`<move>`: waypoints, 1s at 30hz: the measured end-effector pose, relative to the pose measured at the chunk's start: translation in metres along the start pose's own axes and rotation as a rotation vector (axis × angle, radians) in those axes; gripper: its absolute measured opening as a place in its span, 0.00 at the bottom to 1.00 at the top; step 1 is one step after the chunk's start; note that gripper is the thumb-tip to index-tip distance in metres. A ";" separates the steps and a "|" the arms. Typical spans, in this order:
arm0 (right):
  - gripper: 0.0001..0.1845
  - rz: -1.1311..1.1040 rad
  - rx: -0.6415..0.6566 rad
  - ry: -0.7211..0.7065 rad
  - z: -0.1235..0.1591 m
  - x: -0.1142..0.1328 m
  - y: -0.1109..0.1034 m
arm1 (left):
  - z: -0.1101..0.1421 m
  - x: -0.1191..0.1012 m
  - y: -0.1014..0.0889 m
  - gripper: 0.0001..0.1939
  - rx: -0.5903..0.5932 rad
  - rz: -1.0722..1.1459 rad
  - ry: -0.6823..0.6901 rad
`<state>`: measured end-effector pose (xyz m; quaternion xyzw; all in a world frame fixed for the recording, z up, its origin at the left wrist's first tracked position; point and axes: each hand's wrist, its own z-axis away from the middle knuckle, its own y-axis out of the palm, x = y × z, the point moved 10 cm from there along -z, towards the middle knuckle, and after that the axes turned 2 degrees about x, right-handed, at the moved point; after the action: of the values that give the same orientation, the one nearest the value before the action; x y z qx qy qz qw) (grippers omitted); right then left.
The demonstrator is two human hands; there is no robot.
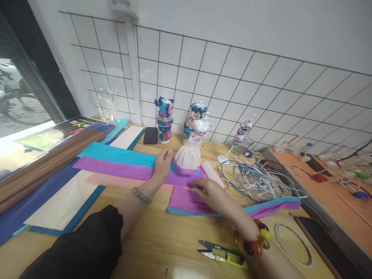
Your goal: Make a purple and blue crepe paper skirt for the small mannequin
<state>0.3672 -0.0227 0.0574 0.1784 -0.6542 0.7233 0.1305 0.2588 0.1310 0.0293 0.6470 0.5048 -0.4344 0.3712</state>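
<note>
A small mannequin (200, 130) stands in a gathered white skirt (188, 157) with a purple hem. Just left of the skirt, my left hand (163, 164) is closed over the long layered strips, fingers curled together; what they hold, if anything, is hidden. Beneath it run a blue strip (116, 154) and a purple strip (113, 169) of crepe-like material. My right hand (210, 192) lies in front of the skirt, its fingers closed at the edge of a shorter purple strip (184, 201) with blue under it. Thread snips (222, 255) with yellow handles lie near my right wrist.
Dressed mannequins (165, 120) stand by the wire grid. A tangle of cords (255, 180) lies at right, beside an orange tray (328, 186). Phones (150, 135) rest at back and front right. A ring (294, 245) and cream sheets (62, 203) flank my arms.
</note>
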 end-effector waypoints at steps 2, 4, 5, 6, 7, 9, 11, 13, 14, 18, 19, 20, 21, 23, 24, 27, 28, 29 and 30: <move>0.13 0.026 -0.022 0.063 0.003 -0.018 -0.013 | -0.002 0.001 -0.002 0.20 -0.017 0.002 -0.004; 0.14 0.062 -0.031 0.139 0.009 -0.043 -0.028 | -0.003 0.001 -0.003 0.20 -0.031 0.005 -0.003; 0.14 0.082 -0.036 0.180 0.013 -0.057 -0.036 | -0.003 0.001 -0.004 0.20 -0.037 0.006 -0.001; 0.14 0.106 -0.048 0.227 0.019 -0.072 -0.045 | -0.003 0.001 -0.005 0.20 -0.043 0.008 0.001; 0.13 0.130 -0.063 0.276 0.025 -0.087 -0.054 | -0.003 0.000 -0.005 0.20 -0.048 0.009 0.003; 0.12 0.160 -0.069 0.359 0.038 -0.113 -0.068 | -0.002 -0.001 -0.006 0.20 -0.056 0.011 0.004; 0.11 0.170 -0.064 0.420 0.053 -0.134 -0.077 | -0.002 -0.003 -0.006 0.19 -0.060 0.015 0.001; 0.10 0.159 -0.048 0.458 0.070 -0.148 -0.080 | -0.001 -0.003 -0.007 0.19 -0.064 0.019 -0.006; 0.11 0.149 -0.037 0.471 0.080 -0.153 -0.078 | -0.001 -0.004 -0.007 0.19 -0.064 0.022 -0.009; 0.16 0.130 0.011 0.561 0.128 -0.177 -0.061 | -0.001 -0.002 -0.006 0.19 -0.063 0.033 -0.021; 0.16 0.153 0.016 0.633 0.145 -0.186 -0.056 | -0.002 -0.001 -0.006 0.19 -0.063 0.036 -0.026; 0.16 0.172 0.018 0.682 0.160 -0.193 -0.051 | -0.002 0.000 -0.006 0.19 -0.064 0.041 -0.030; 0.16 0.183 0.019 0.720 0.175 -0.197 -0.046 | -0.002 0.000 -0.006 0.19 -0.065 0.046 -0.033; 0.17 0.211 -0.049 0.823 0.203 -0.203 -0.044 | -0.003 0.001 -0.005 0.19 -0.066 0.056 -0.033; 0.17 0.215 -0.117 0.854 0.215 -0.202 -0.046 | -0.003 0.002 -0.004 0.19 -0.067 0.061 -0.030; 0.19 0.213 -0.332 0.917 0.243 -0.196 -0.053 | -0.003 0.003 -0.004 0.19 -0.073 0.073 -0.018; 0.20 0.208 -0.370 0.926 0.250 -0.195 -0.052 | -0.003 0.003 -0.004 0.19 -0.075 0.077 -0.016; 0.20 0.201 -0.384 0.924 0.254 -0.195 -0.048 | -0.004 0.004 -0.005 0.19 -0.076 0.080 -0.015; 0.20 0.189 -0.373 0.899 0.255 -0.196 -0.042 | -0.004 0.004 -0.005 0.19 -0.079 0.082 -0.014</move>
<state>0.5836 -0.2621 0.0318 -0.2377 -0.6647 0.6082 0.3630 0.2551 0.1368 0.0266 0.6490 0.4919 -0.4031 0.4174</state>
